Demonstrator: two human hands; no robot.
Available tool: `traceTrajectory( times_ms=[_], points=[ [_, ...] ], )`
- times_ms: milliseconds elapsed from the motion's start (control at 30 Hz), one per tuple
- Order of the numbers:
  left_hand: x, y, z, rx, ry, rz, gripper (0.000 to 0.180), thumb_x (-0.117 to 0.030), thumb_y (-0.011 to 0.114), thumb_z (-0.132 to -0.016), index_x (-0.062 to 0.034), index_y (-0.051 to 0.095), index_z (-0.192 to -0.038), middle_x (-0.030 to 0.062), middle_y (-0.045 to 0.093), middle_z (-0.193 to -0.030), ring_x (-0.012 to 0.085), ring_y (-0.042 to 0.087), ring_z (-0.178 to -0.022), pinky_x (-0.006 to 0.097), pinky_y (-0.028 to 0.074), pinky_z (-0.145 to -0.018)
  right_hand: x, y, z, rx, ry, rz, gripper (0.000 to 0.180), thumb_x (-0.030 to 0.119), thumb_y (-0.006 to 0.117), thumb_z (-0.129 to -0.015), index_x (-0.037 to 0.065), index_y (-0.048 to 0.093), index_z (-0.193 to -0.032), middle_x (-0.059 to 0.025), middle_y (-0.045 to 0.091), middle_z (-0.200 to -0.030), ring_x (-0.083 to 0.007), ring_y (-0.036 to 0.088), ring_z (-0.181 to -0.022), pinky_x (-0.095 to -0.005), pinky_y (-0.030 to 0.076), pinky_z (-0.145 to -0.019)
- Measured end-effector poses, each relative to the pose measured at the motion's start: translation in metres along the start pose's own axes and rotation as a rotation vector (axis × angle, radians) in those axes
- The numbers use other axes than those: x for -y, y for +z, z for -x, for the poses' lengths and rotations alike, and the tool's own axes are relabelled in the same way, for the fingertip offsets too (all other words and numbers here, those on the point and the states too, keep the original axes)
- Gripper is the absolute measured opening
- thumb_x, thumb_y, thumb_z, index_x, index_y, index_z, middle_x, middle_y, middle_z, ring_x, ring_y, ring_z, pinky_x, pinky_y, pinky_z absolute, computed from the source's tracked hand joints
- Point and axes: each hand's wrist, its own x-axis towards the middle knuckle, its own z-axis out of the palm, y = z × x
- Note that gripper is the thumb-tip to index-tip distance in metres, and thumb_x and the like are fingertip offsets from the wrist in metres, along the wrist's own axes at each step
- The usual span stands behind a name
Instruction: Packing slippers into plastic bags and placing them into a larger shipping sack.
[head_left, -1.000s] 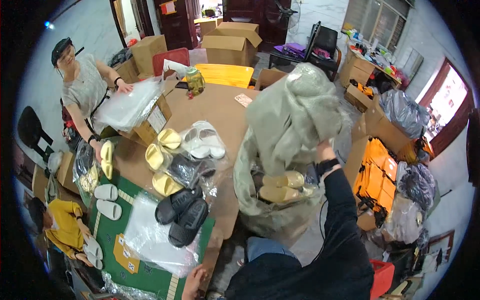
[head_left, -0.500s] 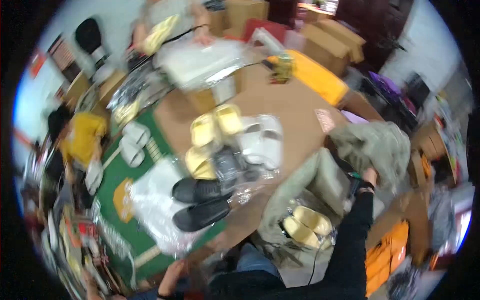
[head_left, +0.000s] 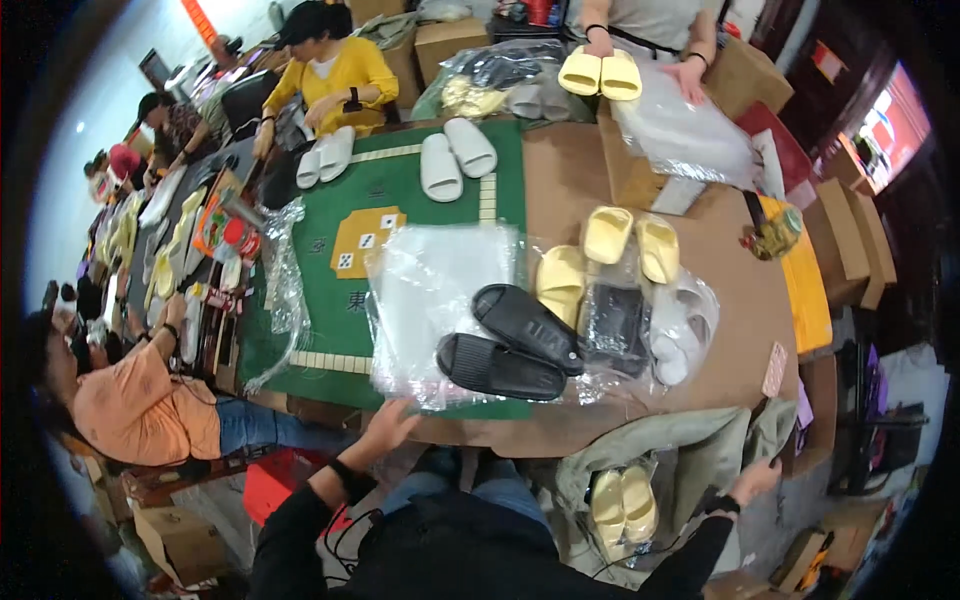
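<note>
My left hand (head_left: 387, 424) is spread at the near table edge and touches the corner of a clear plastic bag (head_left: 440, 285). A pair of black slippers (head_left: 512, 345) lies on that bag just beyond the hand. My right hand (head_left: 755, 480) grips the edge of a large olive cloth sack (head_left: 690, 445) that hangs below the table by my lap. Inside the sack a pair of pale yellow slippers (head_left: 622, 505) shows. Further yellow slippers (head_left: 612, 240) and bagged white slippers (head_left: 682, 325) lie on the brown table (head_left: 735, 290).
A green mat (head_left: 330, 225) covers the table's left half, with grey-white slippers (head_left: 455, 150) on it. Other people sit around: one in yellow (head_left: 335, 75), one in orange (head_left: 135, 400), one at the far end holding yellow slippers (head_left: 600, 72). Cardboard boxes (head_left: 840, 240) stand at the right.
The sack has come down from above the table to beside my lap, still in my right hand. My left hand has reached the plastic bag's corner. The view has swung left.
</note>
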Motion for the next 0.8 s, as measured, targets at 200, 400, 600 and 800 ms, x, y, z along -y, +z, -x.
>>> traceTrajectory(
  times_ms=[200, 400, 600, 800],
  points=[
    [-0.047, 0.017, -0.086, -0.200, 0.280, -0.647, 0.043, -0.027, 0.059, -0.078, -0.0158, 0.051, -0.119, 0.0133, 0.044, -0.128, 0.0335, 0.036, -0.120, 0.048, 0.026, -0.101, 0.212, -0.096, 0.208, 1.122, -0.595, -0.747, 0.017, 0.016, 0.062, -0.079, 0.002, 0.058, -0.089, -0.0145, 0.053, -0.097, -0.0295, 0.049, -0.095, -0.0364, 0.039, -0.085],
    [-0.026, 0.001, -0.123, -0.056, 0.680, -1.039, 0.039, -0.025, 0.054, -0.078, -0.0242, 0.054, -0.117, 0.0124, 0.034, -0.136, 0.0404, 0.024, -0.127, 0.060, 0.017, -0.101, 0.319, -0.066, 0.330, 1.284, -1.018, -0.676, 0.015, 0.014, 0.062, -0.072, 0.012, 0.070, -0.085, -0.0258, 0.022, -0.139, -0.0409, 0.027, -0.126, -0.0404, 0.024, -0.104],
    [-0.022, -0.003, -0.116, -0.165, 0.460, -0.764, 0.045, -0.041, 0.052, -0.081, -0.0227, 0.051, -0.122, 0.0264, 0.017, -0.141, 0.0497, 0.014, -0.127, 0.062, 0.016, -0.098, 0.350, -0.052, 0.348, 1.300, -0.988, -0.429, 0.028, 0.027, 0.058, -0.066, 0.012, 0.068, -0.088, -0.0144, 0.055, -0.105, -0.0348, 0.051, -0.100, -0.0457, 0.042, -0.084],
    [0.029, -0.019, -0.122, -0.135, 0.081, -0.607, 0.058, -0.047, 0.053, -0.080, -0.0122, 0.046, -0.126, 0.0310, 0.026, -0.135, 0.0423, 0.029, -0.123, 0.052, 0.022, -0.101, 0.377, -0.066, 0.386, 1.123, -1.145, -0.618, 0.016, 0.023, 0.057, -0.059, 0.009, 0.063, -0.066, -0.0104, 0.055, -0.078, -0.0296, 0.054, -0.083, -0.0478, 0.040, -0.074]
  ],
)
